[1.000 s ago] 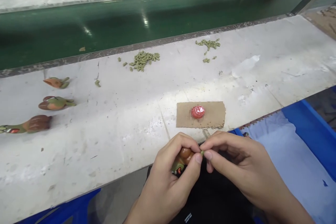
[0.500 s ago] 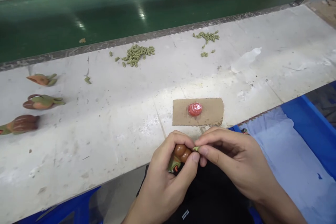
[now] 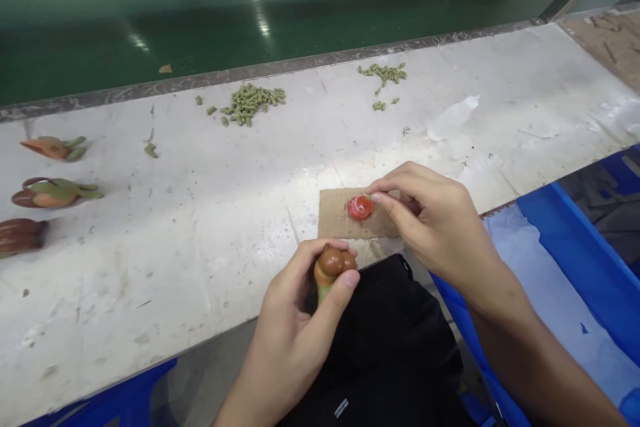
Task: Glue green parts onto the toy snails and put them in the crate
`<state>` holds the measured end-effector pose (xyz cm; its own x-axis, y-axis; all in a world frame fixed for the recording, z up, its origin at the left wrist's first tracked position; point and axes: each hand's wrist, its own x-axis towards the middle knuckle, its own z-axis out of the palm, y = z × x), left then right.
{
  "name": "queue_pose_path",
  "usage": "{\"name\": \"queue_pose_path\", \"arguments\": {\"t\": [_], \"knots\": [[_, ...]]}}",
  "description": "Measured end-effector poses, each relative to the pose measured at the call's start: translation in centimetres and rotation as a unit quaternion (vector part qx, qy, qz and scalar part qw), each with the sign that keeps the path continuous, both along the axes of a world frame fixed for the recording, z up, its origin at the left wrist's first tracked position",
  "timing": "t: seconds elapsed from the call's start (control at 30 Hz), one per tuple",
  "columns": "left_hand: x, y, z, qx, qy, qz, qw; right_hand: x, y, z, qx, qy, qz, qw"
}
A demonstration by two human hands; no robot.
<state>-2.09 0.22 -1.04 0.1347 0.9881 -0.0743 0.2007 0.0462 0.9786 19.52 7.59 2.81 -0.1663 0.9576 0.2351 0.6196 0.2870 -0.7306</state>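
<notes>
From my remote feed, a row of painted toy figures (image 3: 53,192) lies at the left of the white bench (image 3: 200,267), with green pellets (image 3: 250,105) farther along. The left hand (image 3: 295,327) curls closed around a brown-and-green toy figure (image 3: 331,267), its head poking out on top. Next comes a red disc (image 3: 360,207) on a cardboard scrap (image 3: 333,215) (glossy, even from here). The right hand's (image 3: 430,220) thumb and forefinger are nearly closed at the disc; I can't tell whether they grip it.

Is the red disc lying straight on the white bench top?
No, the red disc lies on a piece of brown cardboard on the white bench top, with the right hand at its edge.
</notes>
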Motion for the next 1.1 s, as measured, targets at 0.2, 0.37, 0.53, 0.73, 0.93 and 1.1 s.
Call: {"name": "queue_pose_path", "arguments": {"t": [0.2, 0.37, 0.53, 0.73, 0.93, 1.1], "knots": [[0.3, 1.0, 0.0, 0.099, 0.108, -0.047, 0.988, -0.3, 0.3, -0.3, -0.012, -0.047, 0.029, 0.998], [1.2, 1.3, 0.6, 0.028, 0.109, -0.042, 0.993, -0.2, 0.0, -0.2, -0.004, -0.082, 0.010, 0.997], [1.5, 1.4, 0.7, 0.020, 0.097, -0.028, 0.995, -0.1, -0.8, -0.1, 0.001, -0.103, 0.009, 0.995], [1.5, 1.4, 0.5, 0.011, 0.106, -0.034, 0.994, -0.2, -1.1, -0.4, -0.003, -0.085, 0.001, 0.996], [0.7, 1.0, -0.1, 0.027, 0.060, -0.036, 0.997, -0.4, -1.2, -0.4, -0.015, -0.023, -0.015, 1.000], [-0.3, -0.1, -0.9, 0.033, -0.029, -0.041, 0.998, -1.0, -3.0, -0.8, -0.101, 0.205, -0.090, 0.969]]}}
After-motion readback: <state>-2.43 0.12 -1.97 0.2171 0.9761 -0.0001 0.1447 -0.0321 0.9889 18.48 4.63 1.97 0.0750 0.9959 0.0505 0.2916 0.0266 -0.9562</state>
